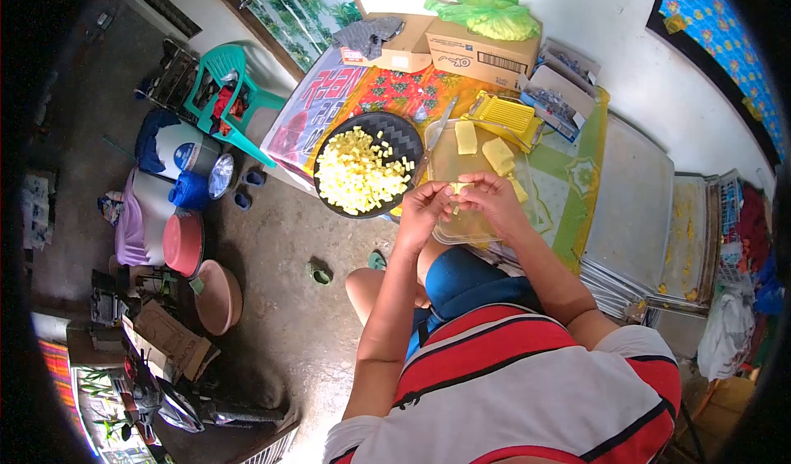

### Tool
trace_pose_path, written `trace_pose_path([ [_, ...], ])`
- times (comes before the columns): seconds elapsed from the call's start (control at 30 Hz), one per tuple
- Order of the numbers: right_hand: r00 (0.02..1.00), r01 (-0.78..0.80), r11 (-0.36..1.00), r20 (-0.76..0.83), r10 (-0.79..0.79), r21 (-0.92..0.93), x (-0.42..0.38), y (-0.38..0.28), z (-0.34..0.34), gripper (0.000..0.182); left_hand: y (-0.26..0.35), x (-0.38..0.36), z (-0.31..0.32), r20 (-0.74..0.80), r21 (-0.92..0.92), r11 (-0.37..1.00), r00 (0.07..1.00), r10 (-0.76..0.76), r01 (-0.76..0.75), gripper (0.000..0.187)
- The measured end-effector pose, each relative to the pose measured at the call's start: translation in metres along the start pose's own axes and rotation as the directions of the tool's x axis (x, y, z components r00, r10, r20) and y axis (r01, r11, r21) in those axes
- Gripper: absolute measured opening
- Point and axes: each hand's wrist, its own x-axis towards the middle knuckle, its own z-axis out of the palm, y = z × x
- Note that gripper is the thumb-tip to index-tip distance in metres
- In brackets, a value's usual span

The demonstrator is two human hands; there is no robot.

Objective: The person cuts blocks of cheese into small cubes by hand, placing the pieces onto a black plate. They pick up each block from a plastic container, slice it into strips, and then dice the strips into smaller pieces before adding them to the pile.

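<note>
Between the fingertips of my left hand (424, 209) and my right hand (492, 199) is a small yellow piece (458, 188), pinched from both sides. Both hands are over the near part of a clear plastic tray (445, 163). Larger yellow blocks (498, 157) lie in the tray, one partly behind my right hand. To the left, a round black tray (400, 134) holds a heap of small yellow cubes (354, 171). A knife (439, 126) lies between the two trays, its lower end near my left hand. A yellow slicer (507, 118) sits beyond the blocks.
Cardboard boxes (474, 50) with a green plastic bag (486, 15) stand at the table's back. A box of small packets (556, 105) is at the right. Stacked metal trays (626, 167) stand right of the table. A green chair (231, 93) and basins (218, 297) are on the left.
</note>
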Motion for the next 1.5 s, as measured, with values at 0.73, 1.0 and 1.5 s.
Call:
trace_pose_path([
  [0.73, 0.999, -0.044, 0.999, -0.028, 0.045, 0.032, 0.006, 0.005, -0.012, 0.029, -0.055, 0.029, -0.107, -0.359, 0.920, 0.304, 0.845, 0.398, 0.247, 0.024],
  [1.0, 0.996, -0.068, 0.996, -0.049, 0.070, 0.049, 0.004, 0.005, -0.006, 0.030, -0.011, 0.011, -0.039, -0.274, 0.507, 0.862, 0.946, 0.171, -0.010, 0.025],
  [1.5, 0.998, -0.042, 0.999, -0.036, 0.043, 0.030, -0.002, -0.002, -0.002, 0.027, -0.002, -0.008, 0.009, -0.040, -0.045, 0.999, 0.999, -0.015, 0.013, 0.018],
])
